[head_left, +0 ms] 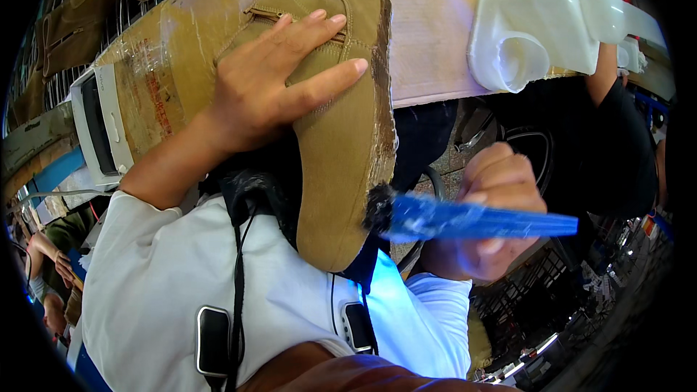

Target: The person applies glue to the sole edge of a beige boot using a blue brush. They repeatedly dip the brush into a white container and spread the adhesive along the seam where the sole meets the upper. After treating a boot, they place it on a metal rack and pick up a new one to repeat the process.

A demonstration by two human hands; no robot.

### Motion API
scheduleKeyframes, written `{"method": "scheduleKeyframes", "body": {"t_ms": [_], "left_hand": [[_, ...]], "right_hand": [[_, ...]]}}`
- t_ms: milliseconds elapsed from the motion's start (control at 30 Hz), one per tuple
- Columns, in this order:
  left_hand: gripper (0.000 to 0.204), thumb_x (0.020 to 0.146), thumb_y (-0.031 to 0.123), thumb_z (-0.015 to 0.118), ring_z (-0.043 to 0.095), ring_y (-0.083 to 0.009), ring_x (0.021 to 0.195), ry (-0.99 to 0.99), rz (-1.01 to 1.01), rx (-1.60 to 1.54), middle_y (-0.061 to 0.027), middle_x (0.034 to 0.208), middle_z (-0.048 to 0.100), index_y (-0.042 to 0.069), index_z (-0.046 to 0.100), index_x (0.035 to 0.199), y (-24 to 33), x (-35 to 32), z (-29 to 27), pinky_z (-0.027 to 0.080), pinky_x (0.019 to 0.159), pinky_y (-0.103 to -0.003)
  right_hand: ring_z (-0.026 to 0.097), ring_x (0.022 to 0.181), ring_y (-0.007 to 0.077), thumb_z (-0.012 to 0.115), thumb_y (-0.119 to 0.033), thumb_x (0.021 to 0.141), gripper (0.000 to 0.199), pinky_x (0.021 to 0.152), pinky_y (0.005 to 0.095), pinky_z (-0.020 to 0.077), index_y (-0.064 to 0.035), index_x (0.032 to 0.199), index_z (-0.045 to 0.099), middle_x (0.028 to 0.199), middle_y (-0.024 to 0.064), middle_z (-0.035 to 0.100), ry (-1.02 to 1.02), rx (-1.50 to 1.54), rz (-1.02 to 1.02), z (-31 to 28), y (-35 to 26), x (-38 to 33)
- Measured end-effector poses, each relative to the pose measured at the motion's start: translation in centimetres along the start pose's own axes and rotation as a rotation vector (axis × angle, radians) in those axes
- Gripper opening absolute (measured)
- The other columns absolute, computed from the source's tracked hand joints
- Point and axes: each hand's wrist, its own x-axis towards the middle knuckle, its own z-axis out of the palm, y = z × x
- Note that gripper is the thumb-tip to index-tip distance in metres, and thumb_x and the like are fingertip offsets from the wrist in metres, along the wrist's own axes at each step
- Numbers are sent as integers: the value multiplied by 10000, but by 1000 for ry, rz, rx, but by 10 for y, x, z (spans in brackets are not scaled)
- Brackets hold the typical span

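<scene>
A tan boot (330, 174), its long axis running far to near, is covered by the spread left hand (272, 80), while a blue brush (435, 216), gripped in the curled right hand (501, 180), is held bristles-leftward at the right-facing sole edge (382, 123).

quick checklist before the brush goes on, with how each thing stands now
1. Left hand steadying the boot: ok, spread on its upper.
2. Right hand gripping the blue brush: ok.
3. Boot fully on the cardboard: not ok, the toe hangs past its edge.
4. Bristles touching the boot: cannot tell, they overlap its edge in view.
5. White container clear of the boot: ok.
</scene>
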Motion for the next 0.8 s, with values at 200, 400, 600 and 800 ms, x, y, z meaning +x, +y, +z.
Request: {"method": "scheduleKeyframes", "body": {"t_ms": [200,400,600,800], "left_hand": [[421,708,189,633,620,-267,966,-25,2,-4,-118,1109,606,279,600,1118,2,9,-4,523,793,-384],[485,675,165,646,610,-266,983,-119,-8,20,-122,1113,601,282,588,1142,4,17,-10,510,818,-376],[569,621,124,686,615,-270,959,-116,-64,2,-113,1096,601,270,577,1161,6,26,-9,501,814,-387],[607,594,112,703,616,-266,944,-118,-127,-45,-112,1087,599,259,573,1169,7,32,-12,495,818,-383]], "right_hand": [[475,644,184,689,-301,723,365,578,301,348,42,817,607,729,106,546,164,-205,-11,-2,7,5],[521,561,177,731,-301,730,347,471,268,378,12,834,624,692,95,561,-106,-80,-185,-14,-16,-3],[487,651,197,600,-254,815,240,578,279,388,-53,874,482,799,57,446,271,-333,-394,12,0,-33],[553,748,234,598,-246,838,261,618,311,461,-23,959,535,896,105,502,251,-704,-358,5,17,-34]]}}
